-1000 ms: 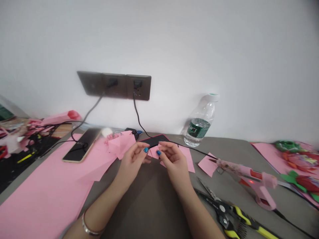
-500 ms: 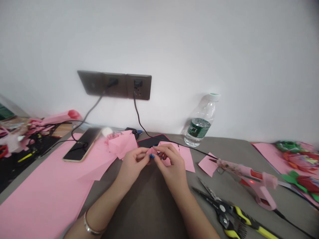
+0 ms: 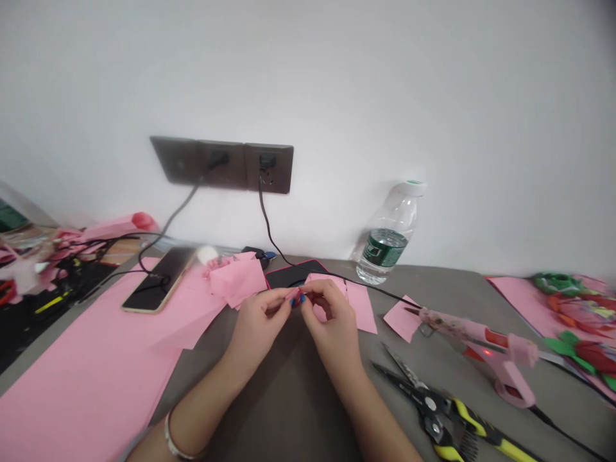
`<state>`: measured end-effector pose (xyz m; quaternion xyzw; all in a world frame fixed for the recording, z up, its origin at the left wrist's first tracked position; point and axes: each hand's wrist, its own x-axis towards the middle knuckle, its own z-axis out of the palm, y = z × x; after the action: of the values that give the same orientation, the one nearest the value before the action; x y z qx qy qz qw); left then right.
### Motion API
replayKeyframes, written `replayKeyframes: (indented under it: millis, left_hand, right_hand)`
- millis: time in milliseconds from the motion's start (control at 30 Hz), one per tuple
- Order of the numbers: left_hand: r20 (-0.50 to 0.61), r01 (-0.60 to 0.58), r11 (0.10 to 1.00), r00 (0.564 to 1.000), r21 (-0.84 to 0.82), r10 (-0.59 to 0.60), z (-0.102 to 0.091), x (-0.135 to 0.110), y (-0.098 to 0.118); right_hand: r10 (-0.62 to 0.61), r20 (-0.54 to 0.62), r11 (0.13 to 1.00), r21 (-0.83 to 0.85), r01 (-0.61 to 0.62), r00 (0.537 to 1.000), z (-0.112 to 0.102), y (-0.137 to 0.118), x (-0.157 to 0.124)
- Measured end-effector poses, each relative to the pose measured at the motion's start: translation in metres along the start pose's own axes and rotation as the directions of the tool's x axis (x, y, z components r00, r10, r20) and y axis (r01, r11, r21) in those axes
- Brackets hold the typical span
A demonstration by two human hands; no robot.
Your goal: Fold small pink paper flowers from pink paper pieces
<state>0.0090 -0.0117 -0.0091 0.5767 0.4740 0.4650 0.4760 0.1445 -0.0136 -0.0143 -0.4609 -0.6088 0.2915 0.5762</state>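
Held piece: a small piece of pink paper [image 3: 295,296], mostly hidden, held just above the tabletop between both hands; its exact shape cannot be made out.
Left hand: the left hand [image 3: 260,324] holds the piece from the left, its fingers [image 3: 279,298] closed on it.
Right hand: the right hand [image 3: 333,319] meets it from the right, its blue-nailed fingers [image 3: 315,290] pressed together on the piece.
Just beyond: a pink paper sheet [image 3: 360,309] lies beyond the right hand, and a crumpled pink paper piece [image 3: 235,279] beyond the left, beside a black pad with a red edge [image 3: 289,276].
Right side: a pink hot glue gun [image 3: 500,346], black-and-yellow metal snips [image 3: 433,407].
Left side: a black smartphone [image 3: 158,279] on a long pink paper sheet [image 3: 81,378].
Back: a clear plastic water bottle [image 3: 387,250].
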Motion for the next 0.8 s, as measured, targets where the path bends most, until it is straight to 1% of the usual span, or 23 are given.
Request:
replayKeyframes:
  millis: [100, 200, 300, 400, 533, 600, 667, 800]
  left_hand:
    - [-0.019, -0.012, 1.000, 1.000, 0.006, 0.012, 0.0006, -0.0010, 0.0008]
    - [-0.047, -0.052, 0.997, 0.997, 0.062, 0.055, 0.0013, -0.0028, 0.0020]
    - [-0.065, -0.066, 0.993, 0.995, 0.102, 0.073, 0.0016, -0.0039, 0.0027]
    - [-0.075, -0.077, 0.993, 0.994, 0.087, 0.083, 0.0018, -0.0039, 0.0032]
    - [-0.085, -0.067, 0.995, 0.994, 0.068, 0.073, 0.0036, -0.0045, 0.0055]
    - [-0.076, -0.044, 0.999, 0.996, 0.010, 0.044, 0.0048, -0.0047, 0.0068]
    - [-0.050, 0.001, 0.996, 0.999, -0.085, -0.005, 0.0053, -0.0041, 0.0073]
    - [-0.004, 0.125, 0.962, 0.991, -0.244, -0.130, 0.0041, -0.0014, 0.0053]
  right_hand:
    - [0.025, -0.003, 0.998, 0.049, -0.025, 1.000, 0.0010, 0.0001, -0.0002]
    - [0.089, -0.019, 0.992, 0.086, -0.088, 0.996, 0.0020, 0.0013, -0.0006]
    - [0.113, -0.035, 0.991, 0.076, -0.110, 0.993, 0.0023, 0.0020, -0.0005]
    - [0.104, -0.027, 0.993, 0.057, -0.102, 0.994, 0.0024, 0.0013, 0.0001]
    - [0.139, -0.022, 0.985, 0.109, -0.136, 0.990, 0.0030, 0.0003, 0.0005]
    - [0.152, -0.018, 0.982, 0.115, -0.149, 0.988, 0.0029, 0.0003, 0.0005]
    - [0.142, -0.030, 0.987, 0.080, -0.140, 0.989, 0.0021, 0.0004, 0.0005]
    - [0.043, -0.040, 0.997, -0.063, -0.045, 0.998, -0.0017, 0.0009, 0.0008]
